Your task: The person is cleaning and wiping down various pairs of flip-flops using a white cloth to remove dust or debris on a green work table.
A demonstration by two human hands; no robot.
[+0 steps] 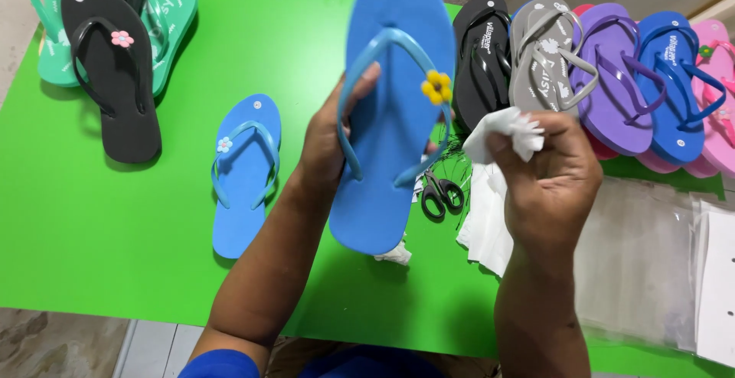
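Note:
My left hand [331, 129] holds a blue flip-flop [394, 110] upright over the green table [115, 225], thumb hooked under its strap. A yellow flower charm [438, 86] sits on the strap's right side. My right hand [547, 175] grips a crumpled white tissue [505, 133] just right of the flip-flop, close to the charm. A second blue flip-flop [245, 171] with a small pale flower lies flat on the table to the left.
Black scissors [440, 193] and more white tissue [486, 221] lie behind the held flip-flop. A row of black, grey, purple, blue and pink flip-flops [612, 79] lines the far right. A black flip-flop [111, 72] on green ones lies far left. Clear plastic bags [643, 263] rest at right.

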